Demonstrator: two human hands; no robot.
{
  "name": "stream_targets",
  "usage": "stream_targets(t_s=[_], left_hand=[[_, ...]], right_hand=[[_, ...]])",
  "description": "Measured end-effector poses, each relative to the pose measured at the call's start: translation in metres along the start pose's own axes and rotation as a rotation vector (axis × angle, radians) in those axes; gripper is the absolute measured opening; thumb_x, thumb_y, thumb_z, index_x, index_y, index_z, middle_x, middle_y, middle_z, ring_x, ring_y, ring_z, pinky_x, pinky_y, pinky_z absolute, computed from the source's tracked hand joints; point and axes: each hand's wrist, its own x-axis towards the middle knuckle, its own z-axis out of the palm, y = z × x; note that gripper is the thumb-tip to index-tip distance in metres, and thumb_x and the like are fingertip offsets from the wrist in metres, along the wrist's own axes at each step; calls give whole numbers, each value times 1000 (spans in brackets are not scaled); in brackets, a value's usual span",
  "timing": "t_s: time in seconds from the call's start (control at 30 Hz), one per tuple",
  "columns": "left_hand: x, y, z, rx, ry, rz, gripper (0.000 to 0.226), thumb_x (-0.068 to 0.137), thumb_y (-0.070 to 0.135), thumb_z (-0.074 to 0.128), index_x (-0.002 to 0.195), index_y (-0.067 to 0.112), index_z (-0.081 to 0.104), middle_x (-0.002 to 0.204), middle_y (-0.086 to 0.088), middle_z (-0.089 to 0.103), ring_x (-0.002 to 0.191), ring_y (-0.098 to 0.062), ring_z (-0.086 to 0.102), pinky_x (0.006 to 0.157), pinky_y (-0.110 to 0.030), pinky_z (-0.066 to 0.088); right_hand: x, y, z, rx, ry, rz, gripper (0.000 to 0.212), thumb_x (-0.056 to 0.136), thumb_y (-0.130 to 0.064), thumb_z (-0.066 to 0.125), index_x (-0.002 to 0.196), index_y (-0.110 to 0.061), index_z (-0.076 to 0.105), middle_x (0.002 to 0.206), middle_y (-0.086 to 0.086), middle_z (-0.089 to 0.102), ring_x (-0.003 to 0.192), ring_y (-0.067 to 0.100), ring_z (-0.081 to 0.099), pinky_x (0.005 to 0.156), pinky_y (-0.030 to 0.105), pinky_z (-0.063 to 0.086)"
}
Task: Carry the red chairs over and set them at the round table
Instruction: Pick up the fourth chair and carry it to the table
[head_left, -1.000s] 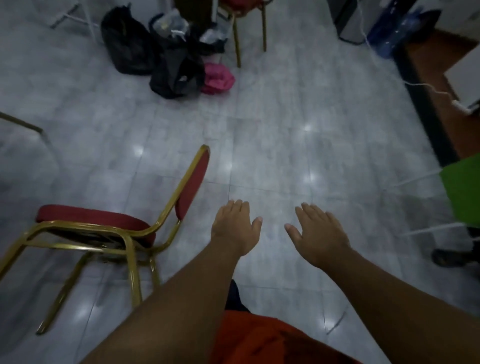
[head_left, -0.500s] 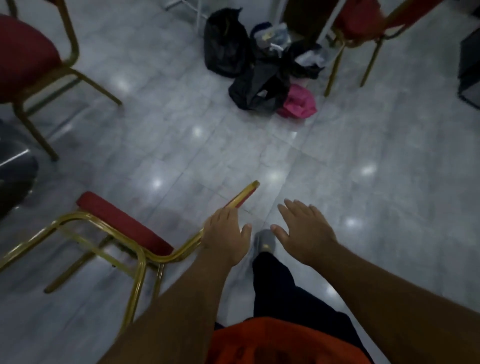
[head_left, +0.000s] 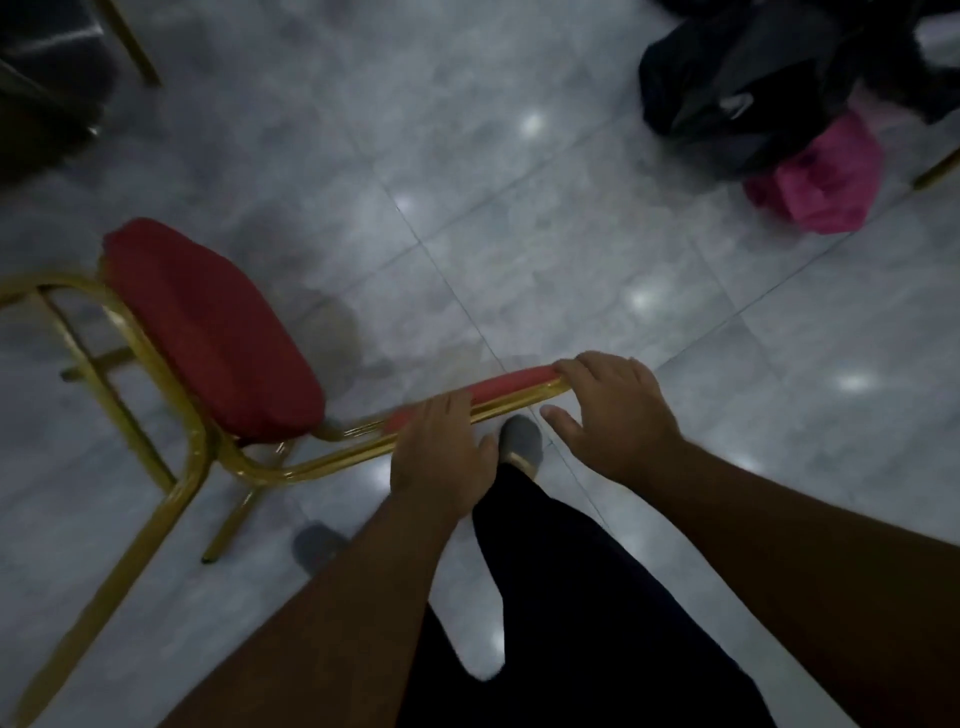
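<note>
Single head-worn view, steeply downward and close over hands, chair, floor.

The middle of the red chair's backrest (head_left: 511, 383) is covered by the left hand (head_left: 441, 452), and its far end by the fingers (head_left: 587, 371) of the right hand (head_left: 618, 415). The fingertips beyond the top rail cannot be seen. The chair's front legs are cut off at the left edge. The black bags (head_left: 737, 88), far beyond the fingers, are blurred and cropped.
</note>
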Motion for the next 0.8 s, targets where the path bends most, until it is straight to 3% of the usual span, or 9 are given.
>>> stream_targets(t_s=[0.1, 0.2, 0.27, 0.37, 0.47, 0.57, 0.67, 0.8], left_hand=[[57, -16, 43, 6, 7, 4, 49, 92, 37, 59, 134, 16, 50, 126, -7, 57, 120, -31, 51, 102, -41, 41], [104, -36, 92, 28, -52, 25, 52, 88, 38, 63, 134, 18, 50, 127, -7, 55, 120, -31, 49, 102, -42, 42], [121, -46, 122, 27, -95, 66, 47, 84, 37, 68, 126, 19, 55, 122, -7, 56, 115, -33, 51, 95, -44, 45], [135, -52, 148, 68, 13, 81, 37, 80, 38, 72, 110, 24, 58, 112, -4, 58, 106, -31, 51, 84, -43, 44], [139, -51, 160, 177, 123, 138, 35, 75, 37, 79, 100, 25, 58, 103, -1, 61, 96, -29, 56, 75, -40, 43], [132, -51, 159, 242, 180, 216, 37, 72, 33, 82, 98, 24, 56, 100, -1, 63, 91, -31, 59, 70, -42, 47], [111, -53, 144, 230, 188, 216, 32, 80, 28, 74, 105, 22, 56, 108, -3, 62, 97, -33, 57, 74, -46, 50], [75, -51, 109, 190, 234, 201, 28, 83, 27, 69, 109, 20, 61, 110, -5, 63, 99, -34, 57, 74, -46, 48]], right_hand=[[52, 28, 47, 56, -33, -55, 65, 79, -58, 65, 132, -23, 52, 117, 5, 60, 108, 28, 57, 100, 44, 44], [96, 53, 107, 1, -139, -118, 68, 74, -58, 67, 129, -20, 54, 116, 8, 59, 107, 30, 55, 100, 43, 42], [114, 62, 143, -41, -210, -145, 56, 77, -48, 68, 122, -17, 56, 118, 11, 60, 109, 34, 55, 101, 45, 41], [125, 69, 170, 44, -203, -166, 43, 80, -27, 73, 116, -13, 54, 110, 13, 57, 100, 35, 54, 85, 43, 42], [126, 75, 172, -5, -115, -310, 37, 77, -16, 75, 109, -12, 55, 101, 11, 58, 88, 31, 53, 72, 37, 36], [120, 74, 164, -81, -66, -450, 34, 74, -14, 77, 102, -11, 57, 97, 11, 62, 83, 32, 54, 66, 39, 41], [107, 61, 146, -77, -34, -486, 30, 75, -16, 76, 99, -13, 57, 99, 10, 64, 85, 31, 55, 66, 43, 48], [79, 37, 108, -59, 44, -497, 31, 72, -16, 79, 95, -15, 59, 91, 6, 61, 79, 29, 53, 62, 41, 46]])
